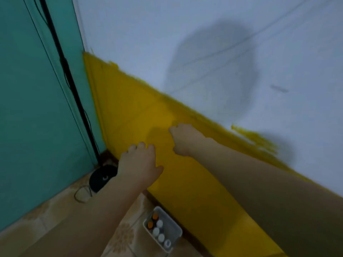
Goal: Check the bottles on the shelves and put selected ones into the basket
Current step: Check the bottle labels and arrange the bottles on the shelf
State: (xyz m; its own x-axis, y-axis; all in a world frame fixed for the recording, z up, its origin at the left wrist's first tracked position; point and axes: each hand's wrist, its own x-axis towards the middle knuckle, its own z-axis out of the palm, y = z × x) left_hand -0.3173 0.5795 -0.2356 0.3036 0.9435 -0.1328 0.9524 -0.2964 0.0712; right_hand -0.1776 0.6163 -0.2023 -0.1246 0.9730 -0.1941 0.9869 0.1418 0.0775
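A white basket (177, 231) stands on the tiled floor against the foot of the yellow wall, low in the view. Several small bottles stand in it, two with orange caps (154, 217) and the others with white caps (159, 223). Both my arms reach forward, high above the basket. My left hand (139, 162) hangs in front of the yellow paint with loosely bent fingers and holds nothing. My right hand (182, 138) is further up and to the right, its fingers curled into a fist, with nothing visible in it. No shelf is in view. The picture is blurred.
A teal wall (33, 108) fills the left side, with a black cable (68, 80) running down its corner. A black device (101, 178) and a loop of wire (81, 193) lie on the floor there. The wall ahead is white above and yellow (130, 108) below.
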